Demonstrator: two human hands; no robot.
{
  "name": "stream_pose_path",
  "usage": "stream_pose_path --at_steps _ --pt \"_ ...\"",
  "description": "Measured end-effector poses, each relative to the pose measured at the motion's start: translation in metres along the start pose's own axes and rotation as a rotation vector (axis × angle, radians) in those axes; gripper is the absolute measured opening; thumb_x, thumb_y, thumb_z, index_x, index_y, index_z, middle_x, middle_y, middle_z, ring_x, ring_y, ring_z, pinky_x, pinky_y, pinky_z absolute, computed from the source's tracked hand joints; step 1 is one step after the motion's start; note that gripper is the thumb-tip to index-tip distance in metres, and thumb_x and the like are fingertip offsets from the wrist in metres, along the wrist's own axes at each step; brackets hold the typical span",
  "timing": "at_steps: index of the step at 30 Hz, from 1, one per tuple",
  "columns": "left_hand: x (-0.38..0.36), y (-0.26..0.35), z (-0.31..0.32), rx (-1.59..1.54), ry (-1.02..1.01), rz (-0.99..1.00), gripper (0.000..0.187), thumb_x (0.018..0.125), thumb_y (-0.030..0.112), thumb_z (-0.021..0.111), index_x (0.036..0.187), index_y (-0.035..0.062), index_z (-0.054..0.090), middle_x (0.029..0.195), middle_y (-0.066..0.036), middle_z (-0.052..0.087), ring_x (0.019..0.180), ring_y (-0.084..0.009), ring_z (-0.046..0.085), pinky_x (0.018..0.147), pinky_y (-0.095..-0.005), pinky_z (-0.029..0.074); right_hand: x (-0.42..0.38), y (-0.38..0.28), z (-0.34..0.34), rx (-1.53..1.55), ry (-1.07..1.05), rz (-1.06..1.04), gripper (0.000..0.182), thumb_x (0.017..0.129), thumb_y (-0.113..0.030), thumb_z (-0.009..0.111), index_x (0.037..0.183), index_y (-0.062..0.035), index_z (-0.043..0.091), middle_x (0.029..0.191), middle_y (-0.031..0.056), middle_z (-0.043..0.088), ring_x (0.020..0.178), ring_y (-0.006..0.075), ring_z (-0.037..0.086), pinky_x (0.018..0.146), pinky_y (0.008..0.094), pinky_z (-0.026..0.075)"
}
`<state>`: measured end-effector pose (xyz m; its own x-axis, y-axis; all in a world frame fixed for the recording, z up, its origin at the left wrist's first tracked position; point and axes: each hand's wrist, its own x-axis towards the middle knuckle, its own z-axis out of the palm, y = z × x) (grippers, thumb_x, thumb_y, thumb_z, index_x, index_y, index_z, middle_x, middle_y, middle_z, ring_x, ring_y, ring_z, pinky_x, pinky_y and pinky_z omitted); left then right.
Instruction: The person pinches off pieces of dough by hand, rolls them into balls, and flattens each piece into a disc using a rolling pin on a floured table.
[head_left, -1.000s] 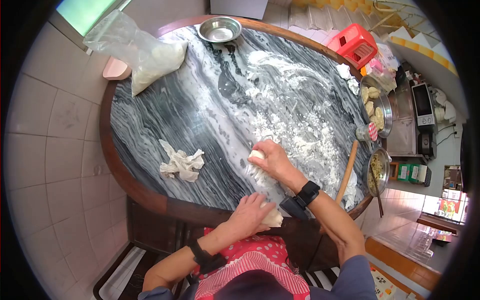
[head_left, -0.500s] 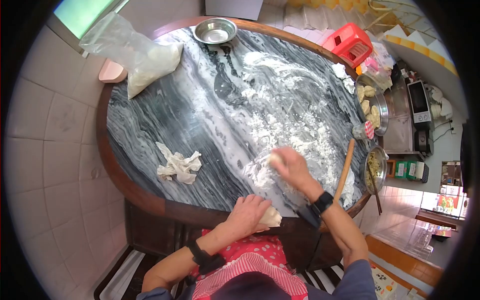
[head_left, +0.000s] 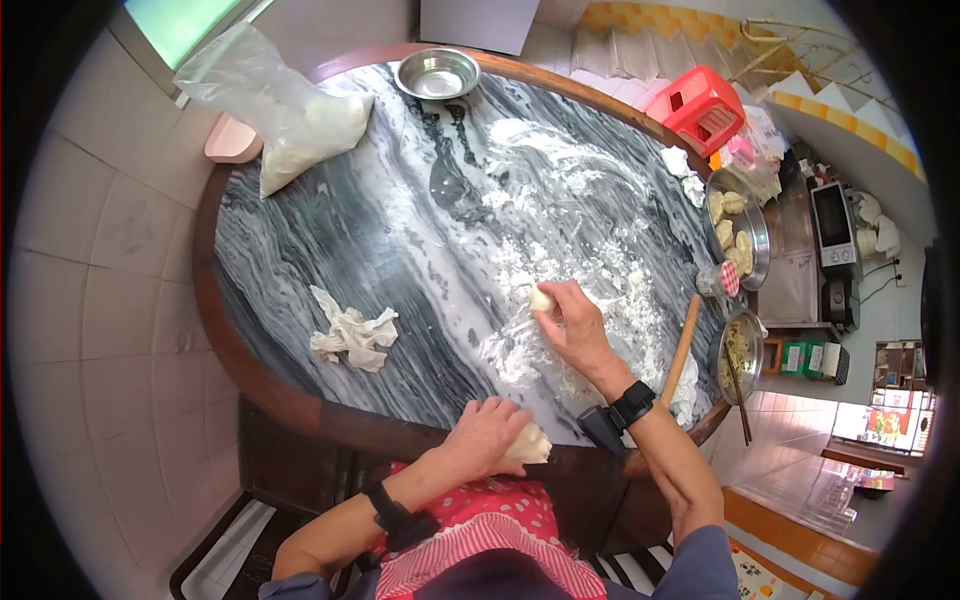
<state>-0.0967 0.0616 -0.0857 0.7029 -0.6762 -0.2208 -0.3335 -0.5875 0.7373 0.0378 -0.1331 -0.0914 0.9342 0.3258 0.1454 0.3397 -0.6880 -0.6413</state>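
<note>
My right hand pinches a small pale piece of dough between thumb and fingers, over the floured part of the marble tabletop. At the near edge, my left hand is wrapped round a larger lump of dough, whose right end sticks out beyond the fingers. White flour is spread thickly around and beyond the right hand. A wooden rolling pin lies to the right of that hand.
A crumpled white tissue lies at left. Farther back are a bag of flour and a steel bowl. Along the right stand a bowl of dumplings, a jar and a bowl of filling with chopsticks.
My right hand has turned, and the small dough piece now shows clearly at its fingertips. My left hand keeps hold of the larger lump. The whole view has shifted slightly.
</note>
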Motion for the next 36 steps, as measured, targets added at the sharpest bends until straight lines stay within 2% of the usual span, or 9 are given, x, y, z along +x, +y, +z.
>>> stream_pose_path --at_steps 5,7,8,11,16,19,25,31,36 --pt "0.002 0.002 0.006 0.058 0.008 0.015 0.08 0.064 0.032 0.086 0.131 0.0079 0.05 0.119 -0.013 0.055 0.114 -0.0328 0.05 0.092 -0.0447 0.039 0.026 -0.037 0.036 0.071 0.11 -0.128 0.045 0.08 -0.003 0.07 0.124 -0.006 0.058 0.113 0.0143 0.062 0.089 0.0311 0.063 0.078 0.039 0.052" --pt "0.006 0.005 0.008 0.081 -0.009 -0.02 0.077 0.065 0.03 0.085 0.13 0.0084 0.05 0.117 -0.013 0.055 0.111 -0.0318 0.051 0.09 -0.0445 0.04 0.031 -0.042 0.053 -0.218 -0.181 -0.213 0.047 0.081 -0.003 0.067 0.126 -0.0097 0.059 0.123 0.0148 0.057 0.108 0.0353 0.057 0.091 0.0469 0.046" --pt "0.006 0.005 0.007 0.105 -0.025 -0.049 0.074 0.065 0.028 0.084 0.128 0.0088 0.051 0.114 -0.012 0.055 0.107 -0.0308 0.052 0.088 -0.0444 0.04 0.028 -0.042 0.05 -0.127 -0.342 -0.087 0.048 0.08 -0.001 0.06 0.126 -0.0135 0.064 0.136 0.0151 0.051 0.127 0.0364 0.047 0.106 0.048 0.037" --pt "0.005 0.007 0.004 0.023 0.007 0.004 0.06 0.065 0.026 0.084 0.115 0.0092 0.056 0.113 -0.011 0.056 0.107 -0.0321 0.052 0.088 -0.0462 0.041 0.019 -0.034 0.029 0.308 -0.263 -0.014 0.048 0.081 0.001 0.055 0.124 -0.0143 0.068 0.143 0.0159 0.049 0.135 0.0349 0.043 0.113 0.0439 0.033" --pt "0.009 -0.004 -0.001 -0.244 0.161 -0.02 0.05 0.065 0.025 0.085 0.106 0.0074 0.061 0.096 -0.015 0.062 0.094 -0.0376 0.06 0.084 -0.0443 0.049 -0.037 -0.038 -0.056 0.41 -0.193 0.137 0.047 0.084 -0.003 0.061 0.13 -0.0096 0.063 0.144 0.0149 0.049 0.13 0.0279 0.05 0.108 0.0378 0.039" --pt "0.015 -0.011 -0.014 -0.589 0.003 -0.281 0.058 0.065 0.015 0.087 0.116 0.0049 0.061 0.104 -0.013 0.068 0.099 -0.0227 0.067 0.089 -0.034 0.052 -0.094 -0.055 -0.079 0.462 -0.32 0.34 0.057 0.085 -0.011 0.071 0.14 -0.0094 0.054 0.145 0.0124 0.05 0.125 0.0247 0.054 0.104 0.037 0.044" --pt "0.029 -0.014 -0.028 -1.017 -0.181 -0.257 0.065 0.073 0.015 0.084 0.128 -0.004 0.057 0.113 -0.009 0.068 0.105 -0.0158 0.065 0.094 -0.0303 0.051 -0.156 -0.067 -0.045 0.893 -0.264 0.547 0.085 0.083 -0.028 0.078 0.154 -0.0144 0.033 0.149 0.0131 0.042 0.12 0.0286 0.056 0.098 0.0408 0.05" --pt "0.047 0.019 -0.041 -0.965 -0.454 -0.212 0.062 0.084 0.015 0.077 0.137 -0.0021 0.049 0.124 -0.009 0.062 0.115 -0.0158 0.058 0.099 -0.0305 0.048 -0.157 -0.076 -0.042 0.696 -0.04 0.521 0.044 0.089 -0.027 0.072 0.123 -0.0034 0.058 0.107 0.0145 0.067 0.1 0.0196 0.064 0.083 0.0326 0.051" --pt "0.049 0.039 -0.03 -1.024 -0.402 -0.206 0.081 0.076 0.018 0.085 0.142 -0.0026 0.041 0.129 -0.012 0.056 0.12 -0.0177 0.054 0.098 -0.032 0.048 -0.166 -0.076 -0.022 0.436 0.251 0.693 0.032 0.089 -0.028 0.072 0.105 -0.003 0.059 0.085 0.0175 0.067 0.078 0.0288 0.068 0.069 0.0378 0.052"
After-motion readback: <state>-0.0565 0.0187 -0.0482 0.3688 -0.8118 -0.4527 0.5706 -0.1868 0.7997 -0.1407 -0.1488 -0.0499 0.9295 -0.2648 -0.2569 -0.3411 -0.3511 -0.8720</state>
